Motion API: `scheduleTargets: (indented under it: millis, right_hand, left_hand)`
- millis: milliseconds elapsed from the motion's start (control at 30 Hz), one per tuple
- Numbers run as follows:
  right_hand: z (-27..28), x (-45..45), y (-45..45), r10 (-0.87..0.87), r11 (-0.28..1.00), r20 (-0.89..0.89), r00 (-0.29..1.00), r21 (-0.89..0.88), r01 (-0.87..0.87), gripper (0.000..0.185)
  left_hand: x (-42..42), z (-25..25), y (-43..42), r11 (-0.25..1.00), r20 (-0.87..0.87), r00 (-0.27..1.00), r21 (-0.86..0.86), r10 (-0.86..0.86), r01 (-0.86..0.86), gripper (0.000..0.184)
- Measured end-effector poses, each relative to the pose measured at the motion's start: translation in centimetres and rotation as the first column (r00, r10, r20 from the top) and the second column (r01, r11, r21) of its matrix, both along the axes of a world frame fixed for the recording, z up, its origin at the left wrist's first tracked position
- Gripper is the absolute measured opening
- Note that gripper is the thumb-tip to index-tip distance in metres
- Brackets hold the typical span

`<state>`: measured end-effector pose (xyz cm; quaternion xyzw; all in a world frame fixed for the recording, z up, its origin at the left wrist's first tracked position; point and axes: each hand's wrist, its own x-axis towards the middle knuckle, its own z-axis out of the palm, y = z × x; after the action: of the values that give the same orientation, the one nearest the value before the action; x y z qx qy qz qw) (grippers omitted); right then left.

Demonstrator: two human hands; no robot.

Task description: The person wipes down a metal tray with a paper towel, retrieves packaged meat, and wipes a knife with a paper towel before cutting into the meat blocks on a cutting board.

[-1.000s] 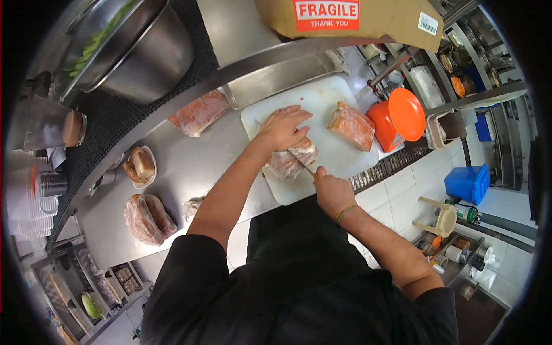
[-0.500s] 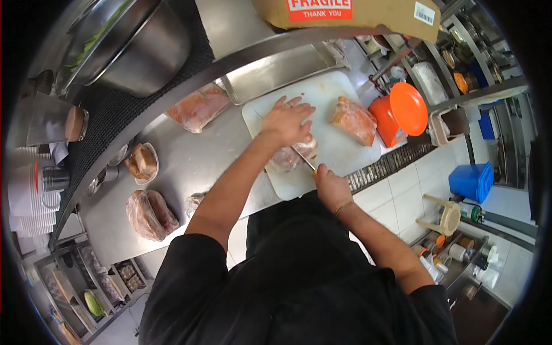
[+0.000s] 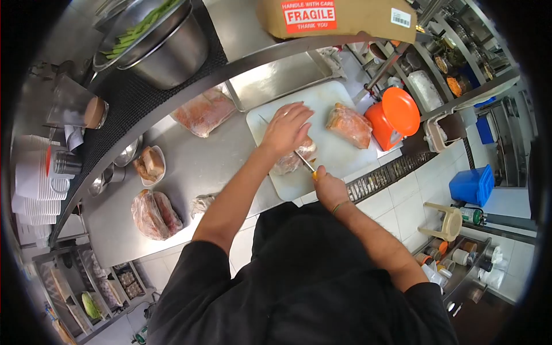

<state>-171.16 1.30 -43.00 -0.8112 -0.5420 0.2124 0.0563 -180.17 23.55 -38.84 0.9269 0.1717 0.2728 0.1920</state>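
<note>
My right hand (image 3: pixel 331 189) is wrapped around the yellow handle of a knife (image 3: pixel 305 161). The blade runs up and left across a piece of frozen-looking meat (image 3: pixel 286 165) on the white cutting board (image 3: pixel 334 163). Stretched fingers of my left hand (image 3: pixel 288 127) lie flat over the blade and the meat, hiding much of both. The knife's tip shows just beyond that hand. A second reddish chunk of meat (image 3: pixel 349 126) rests farther right on the board.
An orange scale (image 3: pixel 397 118) stands right of the board, with a metal tray (image 3: pixel 279 80) behind it. Larger wrapped meat pieces (image 3: pixel 204 112) (image 3: pixel 154 214) and a white bowl of meat (image 3: pixel 150 166) sit on the steel counter. A shelf edge with a cardboard box (image 3: pixel 356 20) overhangs the back.
The fingers of my left hand have drawn closer together on the blade. My right hand keeps its hold on the knife. The whole view has shifted slightly.
</note>
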Motion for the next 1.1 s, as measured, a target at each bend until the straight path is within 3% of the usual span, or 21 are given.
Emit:
scheduleTargets:
  millis: [33, 133, 233, 433, 700, 933, 1033, 1100]
  right_hand:
    - [-0.2, 0.0, -0.1, 0.012, 1.000, -0.003, 1.000, 0.003, -0.012, 0.026]
    - [0.0, -0.3, 0.0, 0.011, 1.000, -0.026, 1.000, 0.006, -0.011, 0.027]
    - [1.3, -0.4, -0.1, 0.013, 1.000, -0.057, 0.998, 0.013, -0.013, 0.027]
    - [2.9, -1.1, -0.2, 0.018, 1.000, -0.065, 0.998, 0.022, -0.017, 0.028]
    - [6.6, -1.0, 1.1, 0.061, 0.998, -0.025, 0.998, 0.001, -0.061, 0.038]
    - [9.3, -1.5, 1.3, 0.039, 0.996, -0.003, 0.999, -0.074, -0.039, 0.034]
    - [9.8, -0.8, 1.0, 0.044, 0.996, 0.017, 0.999, -0.072, -0.043, 0.034]
    - [9.2, -0.4, 0.7, 0.045, 0.997, 0.028, 0.999, -0.056, -0.043, 0.037]
  left_hand:
    - [-1.4, 0.9, -1.2, 0.998, 0.075, 0.996, -0.040, 0.052, -0.049, 0.035]
    - [-5.4, -0.6, -4.8, 0.885, -0.177, 0.917, -0.250, 0.358, -0.394, 0.044]
    - [-6.8, -0.9, -8.2, 0.912, -0.212, 0.895, -0.039, 0.392, -0.409, 0.058]
    - [-6.9, -0.8, -8.4, 0.864, -0.334, 0.854, -0.176, 0.399, -0.472, 0.069]
    - [-6.7, -1.5, -8.9, 0.834, -0.347, 0.832, -0.194, 0.434, -0.516, 0.064]
    - [-6.2, -1.0, -10.4, 0.828, -0.423, 0.779, -0.107, 0.463, -0.550, 0.061]
    - [-5.6, -1.1, -11.4, 0.834, -0.392, 0.789, -0.088, 0.474, -0.545, 0.055]
    - [-5.6, -2.2, -11.6, 0.852, -0.262, 0.838, -0.094, 0.478, -0.515, 0.048]
